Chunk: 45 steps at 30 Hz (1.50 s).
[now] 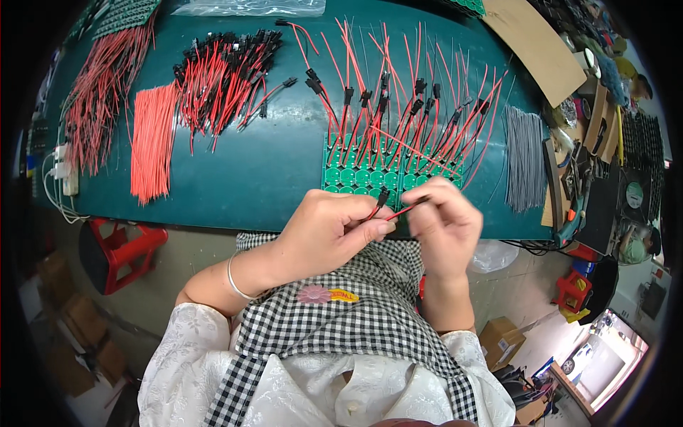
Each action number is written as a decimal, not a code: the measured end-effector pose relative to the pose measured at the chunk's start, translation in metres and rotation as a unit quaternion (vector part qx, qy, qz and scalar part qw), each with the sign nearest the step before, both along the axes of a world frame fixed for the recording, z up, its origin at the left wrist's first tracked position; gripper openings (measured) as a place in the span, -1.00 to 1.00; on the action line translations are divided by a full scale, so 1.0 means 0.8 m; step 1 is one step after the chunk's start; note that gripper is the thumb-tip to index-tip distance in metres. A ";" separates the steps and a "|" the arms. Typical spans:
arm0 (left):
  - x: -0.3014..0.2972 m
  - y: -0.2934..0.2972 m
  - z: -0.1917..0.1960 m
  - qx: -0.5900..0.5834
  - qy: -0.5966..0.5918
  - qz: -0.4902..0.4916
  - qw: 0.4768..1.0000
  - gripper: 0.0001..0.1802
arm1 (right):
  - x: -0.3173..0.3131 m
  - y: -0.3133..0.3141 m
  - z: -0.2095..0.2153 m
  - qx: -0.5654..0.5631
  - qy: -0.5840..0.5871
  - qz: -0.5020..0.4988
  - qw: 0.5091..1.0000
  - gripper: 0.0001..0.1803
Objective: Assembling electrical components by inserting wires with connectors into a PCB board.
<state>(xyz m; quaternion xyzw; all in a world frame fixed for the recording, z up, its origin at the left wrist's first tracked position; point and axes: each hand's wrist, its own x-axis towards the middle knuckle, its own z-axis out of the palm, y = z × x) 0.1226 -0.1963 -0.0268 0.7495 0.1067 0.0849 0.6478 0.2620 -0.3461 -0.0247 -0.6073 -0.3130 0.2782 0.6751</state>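
Observation:
My left hand [331,228] pinches a short red-and-black connector cable [403,211] between thumb and forefinger. A black plug [383,196] stands up from those fingertips. My right hand [449,226], a little blurred, is closed on the cable's other end, where something dark shows between the fingers. Just beyond both hands lies a green circuit board panel [348,176] with rows of round sections. Many red and black wires with black plugs [420,87] rise from it and fan out over the far side. My fingers hide part of the panel's near edge.
On the left lie a pile of connector cables [224,85], a bundle of red wires [153,142] and boards with wires attached [107,99]. Grey wires [525,156] lie right of the panel, near pliers [569,226]. A red stool [121,252] stands below the green table [242,181].

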 end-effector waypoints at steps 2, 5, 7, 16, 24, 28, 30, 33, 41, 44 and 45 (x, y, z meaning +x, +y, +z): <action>-0.001 -0.007 -0.005 -0.025 -0.013 0.036 0.999 -0.87 | 0.003 -0.007 0.001 0.022 0.118 -0.081 0.989 -0.84; -0.003 -0.012 -0.003 -0.073 -0.002 0.037 0.997 -0.88 | 0.001 -0.017 0.012 -0.001 0.169 0.004 0.986 -0.84; -0.004 -0.007 0.001 -0.096 0.001 -0.029 0.995 -0.89 | 0.001 -0.014 0.026 -0.052 0.069 0.161 0.983 -0.80; -0.008 0.006 0.017 -0.070 0.050 -0.060 0.994 -0.83 | 0.040 -0.030 -0.001 -0.135 0.055 -0.133 0.980 -0.92; -0.040 0.045 -0.011 0.062 -0.001 0.177 0.982 -0.82 | 0.045 -0.026 -0.035 -0.133 -0.069 -0.226 0.963 -0.88; -0.047 0.044 -0.037 0.074 -0.004 0.192 0.979 -0.77 | 0.042 -0.025 -0.036 -0.137 -0.072 -0.206 0.966 -0.88; -0.047 0.043 -0.045 0.085 -0.013 0.200 0.976 -0.76 | 0.043 -0.025 -0.039 -0.141 -0.094 -0.204 0.964 -0.88; -0.047 0.042 -0.049 0.065 -0.017 0.207 0.976 -0.74 | 0.043 -0.024 -0.039 -0.148 -0.112 -0.208 0.960 -0.88; -0.049 0.043 -0.052 0.071 -0.020 0.201 0.977 -0.72 | 0.040 -0.022 -0.036 -0.143 -0.117 -0.215 0.959 -0.88; -0.048 0.042 -0.052 0.074 -0.021 0.203 0.976 -0.72 | 0.039 -0.020 -0.038 -0.134 -0.099 -0.224 0.960 -0.88; -0.048 0.042 -0.052 0.074 -0.021 0.203 0.976 -0.72 | 0.039 -0.020 -0.039 -0.140 -0.113 -0.226 0.957 -0.88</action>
